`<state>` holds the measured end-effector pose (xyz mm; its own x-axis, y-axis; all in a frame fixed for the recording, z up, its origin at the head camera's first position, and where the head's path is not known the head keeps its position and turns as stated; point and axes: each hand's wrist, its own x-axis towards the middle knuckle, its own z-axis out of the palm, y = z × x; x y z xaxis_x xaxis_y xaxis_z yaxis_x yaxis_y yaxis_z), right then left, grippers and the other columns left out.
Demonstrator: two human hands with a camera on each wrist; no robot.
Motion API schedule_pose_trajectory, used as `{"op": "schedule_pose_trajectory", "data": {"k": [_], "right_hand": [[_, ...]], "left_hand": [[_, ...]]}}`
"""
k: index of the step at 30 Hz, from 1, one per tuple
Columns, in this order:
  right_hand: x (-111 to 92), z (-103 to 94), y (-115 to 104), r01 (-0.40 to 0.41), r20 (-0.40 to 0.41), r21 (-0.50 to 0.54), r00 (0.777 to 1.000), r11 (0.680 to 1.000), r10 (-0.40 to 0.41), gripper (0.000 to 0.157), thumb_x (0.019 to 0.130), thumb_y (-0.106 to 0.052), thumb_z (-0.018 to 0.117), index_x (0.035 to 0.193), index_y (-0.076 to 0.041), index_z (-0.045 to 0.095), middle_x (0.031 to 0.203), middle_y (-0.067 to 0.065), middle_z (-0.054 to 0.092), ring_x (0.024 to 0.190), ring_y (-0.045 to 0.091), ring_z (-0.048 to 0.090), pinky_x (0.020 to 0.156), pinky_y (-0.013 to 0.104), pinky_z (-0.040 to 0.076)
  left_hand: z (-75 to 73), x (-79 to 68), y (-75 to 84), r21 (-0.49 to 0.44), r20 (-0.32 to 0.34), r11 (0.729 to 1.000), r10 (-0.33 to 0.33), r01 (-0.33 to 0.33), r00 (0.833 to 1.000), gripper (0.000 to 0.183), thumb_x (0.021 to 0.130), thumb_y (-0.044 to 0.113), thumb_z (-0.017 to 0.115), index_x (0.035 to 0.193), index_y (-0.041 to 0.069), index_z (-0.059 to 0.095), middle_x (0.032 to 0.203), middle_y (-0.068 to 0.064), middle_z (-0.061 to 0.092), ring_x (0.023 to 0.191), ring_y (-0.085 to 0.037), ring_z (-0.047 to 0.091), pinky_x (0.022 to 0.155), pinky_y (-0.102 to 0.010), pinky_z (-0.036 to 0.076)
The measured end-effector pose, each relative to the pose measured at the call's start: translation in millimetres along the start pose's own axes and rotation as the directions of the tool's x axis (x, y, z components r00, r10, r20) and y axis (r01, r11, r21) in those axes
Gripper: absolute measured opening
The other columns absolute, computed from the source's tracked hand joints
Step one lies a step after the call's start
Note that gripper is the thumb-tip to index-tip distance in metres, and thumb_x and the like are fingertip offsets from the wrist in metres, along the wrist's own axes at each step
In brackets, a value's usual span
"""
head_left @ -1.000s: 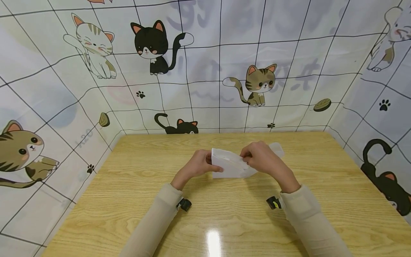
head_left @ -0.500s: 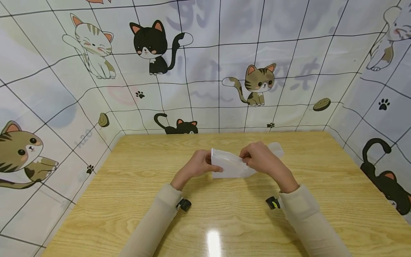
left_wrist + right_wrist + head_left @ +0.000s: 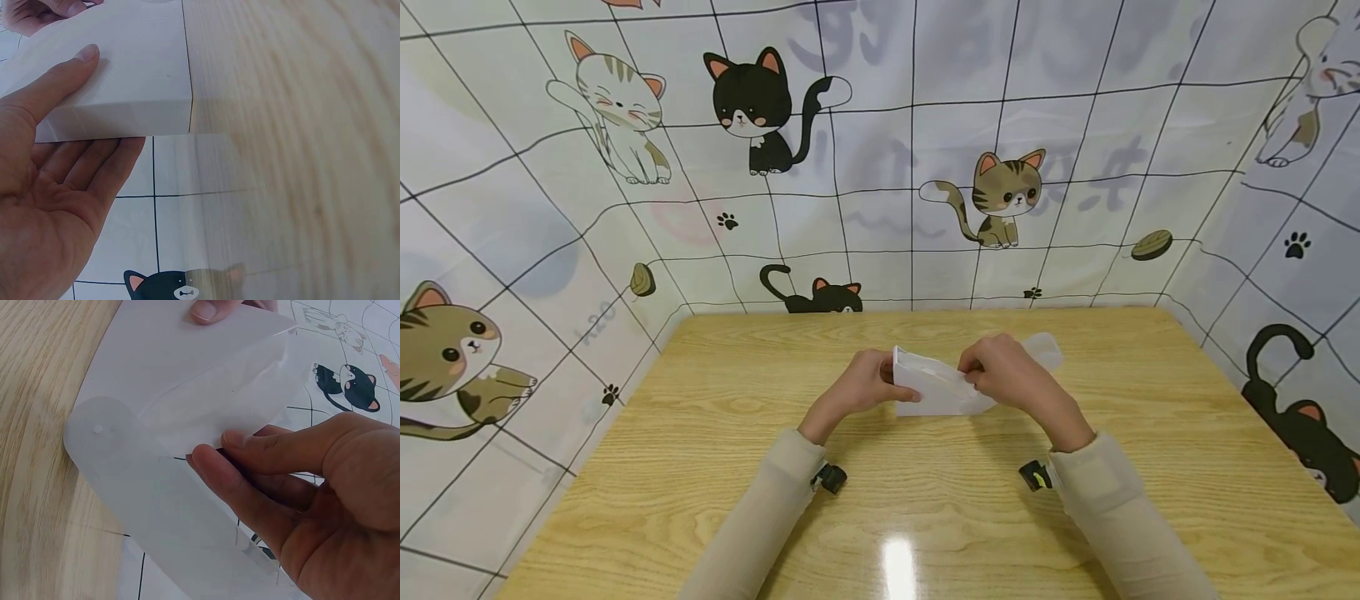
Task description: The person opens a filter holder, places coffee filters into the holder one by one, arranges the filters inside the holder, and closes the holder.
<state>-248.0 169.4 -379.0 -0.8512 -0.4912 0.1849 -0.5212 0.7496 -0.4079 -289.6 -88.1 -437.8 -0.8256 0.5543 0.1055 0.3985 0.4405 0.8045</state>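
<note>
A white plastic case [image 3: 931,393] stands on its long edge at the table's middle. My left hand [image 3: 871,380] grips its left end, thumb on the near face and fingers behind. In the left wrist view this end of the case [image 3: 137,81] looks like a shallow box. My right hand [image 3: 1009,371] pinches the edge of the case's open side between thumb and fingertips. From the case runs a translucent flap [image 3: 169,506] with a rounded end and a small round snap [image 3: 97,429]. It passes beside my right fingers. What the case contains is hidden.
The light wood table [image 3: 775,533] stretches around both hands. Behind it and at both sides hangs a white cloth [image 3: 880,167] with grid lines and cartoon cats. A small dark camera [image 3: 830,478] sits at my left wrist, another camera [image 3: 1036,475] at my right.
My right hand has shifted slightly left along the open edge, still pinching it. My left hand and the case's left end stay where they were.
</note>
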Motion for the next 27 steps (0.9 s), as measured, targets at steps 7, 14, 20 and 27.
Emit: {"op": "schedule_pose_trajectory", "data": {"k": [7, 14, 20, 27], "right_hand": [[-0.1, 1.4, -1.1, -0.008, 0.019, 0.007, 1.000, 1.000, 0.008, 0.021, 0.090, 0.008, 0.066, 0.091, -0.006, 0.081, 0.086, 0.009, 0.078, 0.064, 0.009, 0.060, 0.060, 0.027, 0.047], [0.5, 2.8, -3.2, -0.019, 0.039, -0.003, 0.999, 1.000, 0.019, 0.022, 0.090, 0.008, 0.066, 0.089, -0.007, 0.081, 0.085, 0.007, 0.078, 0.062, 0.010, 0.059, 0.059, 0.027, 0.045], [0.8, 4.2, -3.2, -0.011, 0.041, -0.012, 0.999, 1.000, 0.012, 0.026, 0.089, 0.011, 0.064, 0.086, -0.008, 0.081, 0.083, 0.006, 0.078, 0.060, 0.010, 0.056, 0.058, 0.026, 0.044], [1.5, 4.9, -2.7, -0.011, 0.046, -0.019, 0.999, 1.000, 0.012, 0.031, 0.087, 0.013, 0.061, 0.085, -0.010, 0.081, 0.084, 0.006, 0.078, 0.061, 0.010, 0.054, 0.061, 0.027, 0.043]], "left_hand": [[-0.3, -0.5, -0.3, 0.004, -0.004, 1.000, 0.004, -0.004, 1.000, 0.037, 0.083, 0.021, 0.089, 0.115, 0.009, 0.075, 0.107, -0.007, 0.079, 0.090, -0.013, 0.076, 0.079, -0.028, 0.060], [0.2, -0.4, -0.6, 0.010, 0.001, 1.000, 0.008, -0.008, 1.000, 0.035, 0.083, 0.019, 0.089, 0.114, 0.009, 0.075, 0.106, -0.007, 0.079, 0.089, -0.012, 0.075, 0.077, -0.027, 0.060], [1.0, -0.2, -1.2, 0.013, -0.002, 1.000, -0.001, 0.001, 1.000, 0.035, 0.084, 0.020, 0.089, 0.114, 0.009, 0.075, 0.107, -0.007, 0.079, 0.090, -0.012, 0.075, 0.078, -0.027, 0.060], [0.5, 0.6, -0.2, 0.015, -0.003, 1.000, -0.008, 0.008, 1.000, 0.035, 0.083, 0.019, 0.089, 0.114, 0.010, 0.075, 0.107, -0.007, 0.080, 0.090, -0.012, 0.076, 0.078, -0.026, 0.060]]}}
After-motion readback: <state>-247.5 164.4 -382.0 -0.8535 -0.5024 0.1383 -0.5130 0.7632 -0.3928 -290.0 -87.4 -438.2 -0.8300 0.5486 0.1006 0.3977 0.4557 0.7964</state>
